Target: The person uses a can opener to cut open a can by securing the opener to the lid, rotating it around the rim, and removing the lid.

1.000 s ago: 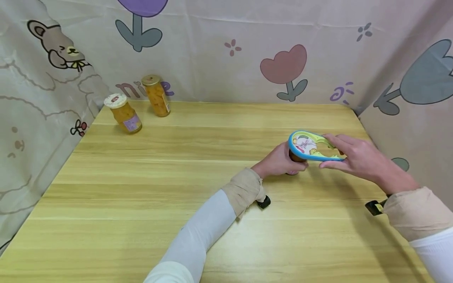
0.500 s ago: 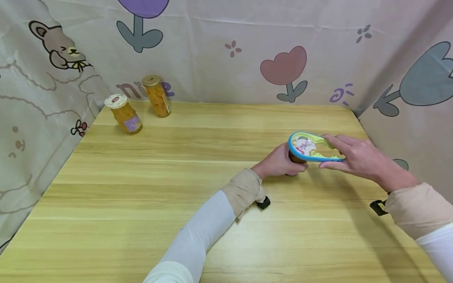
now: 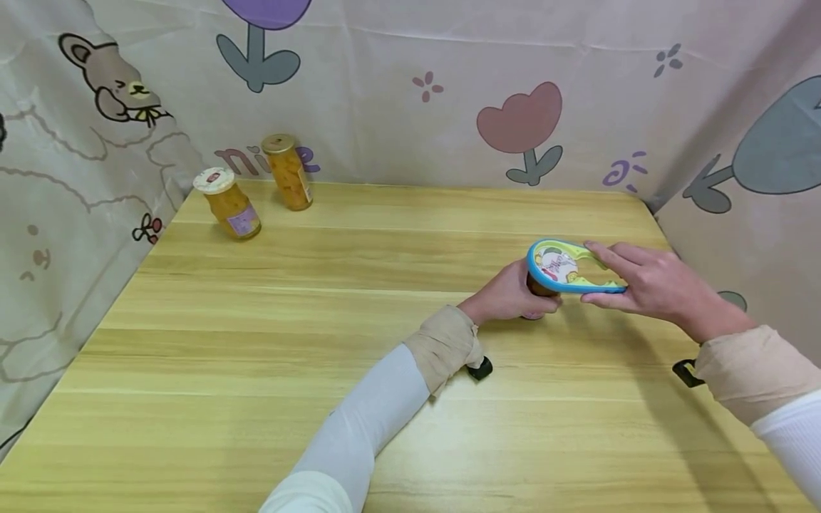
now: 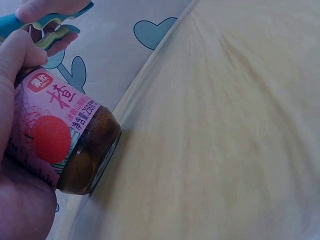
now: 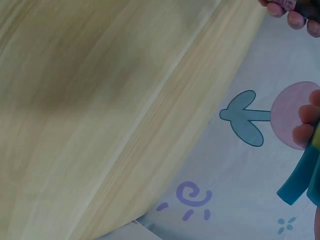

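My left hand (image 3: 509, 292) grips a small glass jar of dark contents around its side, its base close to the table. In the left wrist view the jar (image 4: 55, 130) shows a pink label with a red fruit. Over its top sits a blue and green jar opener (image 3: 590, 288), its looped end around the patterned lid (image 3: 556, 265). The right hand (image 3: 661, 288) holds the opener's two handles, fingers on the far one and thumb along the near one. At the right wrist view's edge, the blue handle ends (image 5: 295, 182) show beside the fingertips (image 5: 305, 127).
Two jars with orange contents stand at the table's back left: a white-lidded one (image 3: 231, 206) with a purple label, and a taller gold-lidded one (image 3: 288, 174). A printed curtain (image 3: 385, 128) hangs behind the wooden table (image 3: 256, 385).
The head view has shifted slightly, moving the scene a little to the right. Both hands keep their hold on the jar and the opener, with hardly any visible movement.
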Action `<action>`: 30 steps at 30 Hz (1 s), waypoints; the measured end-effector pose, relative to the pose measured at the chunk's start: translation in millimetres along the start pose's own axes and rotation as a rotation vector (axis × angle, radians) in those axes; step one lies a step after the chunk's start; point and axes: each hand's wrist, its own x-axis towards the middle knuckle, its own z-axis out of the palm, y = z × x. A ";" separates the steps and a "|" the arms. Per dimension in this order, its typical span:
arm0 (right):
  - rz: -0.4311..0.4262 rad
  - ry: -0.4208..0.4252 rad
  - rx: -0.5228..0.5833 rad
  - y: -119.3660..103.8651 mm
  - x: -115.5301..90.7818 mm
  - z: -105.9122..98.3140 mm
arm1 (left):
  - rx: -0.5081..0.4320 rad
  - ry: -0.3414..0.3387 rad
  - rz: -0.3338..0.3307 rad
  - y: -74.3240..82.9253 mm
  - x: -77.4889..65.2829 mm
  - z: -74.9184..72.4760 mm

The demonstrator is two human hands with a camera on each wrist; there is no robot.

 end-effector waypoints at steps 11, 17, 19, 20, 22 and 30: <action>-0.054 0.045 -0.010 8.3 2.6 5.7 | -0.009 -0.002 0.007 -0.9 0.6 0.0; -0.059 0.041 -0.011 10.0 3.3 8.0 | -0.037 -0.016 0.001 -1.2 -0.2 -1.0; -0.052 0.040 -0.003 10.3 3.5 8.0 | -0.042 -0.015 -0.004 -1.2 0.0 -1.2; -0.045 0.035 0.001 10.5 3.4 7.6 | -0.041 -0.013 -0.004 -1.0 0.2 -1.1; -0.035 0.028 0.011 11.1 3.2 7.3 | -0.039 -0.013 -0.001 -0.6 0.3 -1.2; -0.026 0.014 0.050 12.8 3.3 5.5 | -0.071 -0.031 0.018 -2.7 1.6 -1.4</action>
